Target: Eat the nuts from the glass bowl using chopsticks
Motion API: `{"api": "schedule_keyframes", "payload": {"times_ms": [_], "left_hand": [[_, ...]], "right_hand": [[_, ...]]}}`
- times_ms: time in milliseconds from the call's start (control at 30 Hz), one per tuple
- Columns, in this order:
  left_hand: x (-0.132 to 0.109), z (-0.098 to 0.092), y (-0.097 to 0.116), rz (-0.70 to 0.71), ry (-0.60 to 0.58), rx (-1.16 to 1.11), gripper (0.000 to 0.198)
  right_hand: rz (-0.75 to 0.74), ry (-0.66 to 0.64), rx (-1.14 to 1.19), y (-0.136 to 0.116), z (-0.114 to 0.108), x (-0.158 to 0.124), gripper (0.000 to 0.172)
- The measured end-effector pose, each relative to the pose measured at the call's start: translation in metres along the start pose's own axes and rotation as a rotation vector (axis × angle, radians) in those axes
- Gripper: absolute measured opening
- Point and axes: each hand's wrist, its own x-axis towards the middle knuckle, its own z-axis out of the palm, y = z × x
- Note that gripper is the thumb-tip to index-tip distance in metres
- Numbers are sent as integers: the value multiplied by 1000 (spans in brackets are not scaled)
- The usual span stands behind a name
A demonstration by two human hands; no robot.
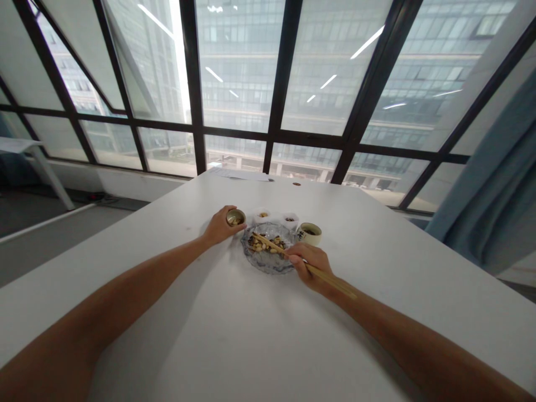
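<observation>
My left hand (219, 226) is wrapped round a small brown cup (235, 217) standing on the white table (234, 324). My right hand (310, 266) grips a pair of wooden chopsticks (272, 245), whose tips reach into a clear glass plate (268, 261) of mixed nuts and beans. Behind the plate stand two small white cups (262, 215) with something in them. A cream cup (310, 233) sits just right of the plate, close to my right hand.
Papers (240, 175) and a small round brown object (296, 183) lie at the table's far edge, in front of large windows. Another white table (25, 148) stands far left. A blue curtain (494, 184) hangs at the right.
</observation>
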Motion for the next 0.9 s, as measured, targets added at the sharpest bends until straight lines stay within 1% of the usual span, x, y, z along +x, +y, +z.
{"api": "schedule_keyframes", "payload": {"times_ms": [67, 133, 200, 267, 333, 400, 467, 533, 667, 800, 900], "left_hand": [[-1, -1, 2, -92, -2, -19, 65], [1, -1, 0, -177, -27, -21, 63], [7, -3, -5, -249, -97, -10, 64], [19, -5, -10, -297, -195, 12, 70], [35, -6, -9, -283, -263, 35, 75], [52, -3, -2, -201, -271, 59, 75], [65, 6, 10, -98, -268, 91, 74], [74, 19, 22, -30, -306, 123, 76], [83, 43, 38, 8, -411, 188, 71], [90, 52, 51, -10, -475, 243, 71], [93, 60, 68, 10, -536, 299, 73]], "right_hand": [[141, 35, 14, 2, 0, 1, 37], [322, 106, 48, 7, -2, 5, 43], [469, 202, 81, 17, -8, 11, 47], [550, 305, 103, 28, -17, 19, 49], [586, 398, 111, 38, -27, 26, 52], [603, 451, 108, 46, -35, 30, 54], [613, 463, 98, 51, -41, 32, 55], [622, 460, 100, 54, -44, 32, 56], [645, 463, 123, 58, -46, 32, 58], [663, 458, 133, 62, -47, 31, 59], [678, 451, 124, 67, -47, 28, 60]]}}
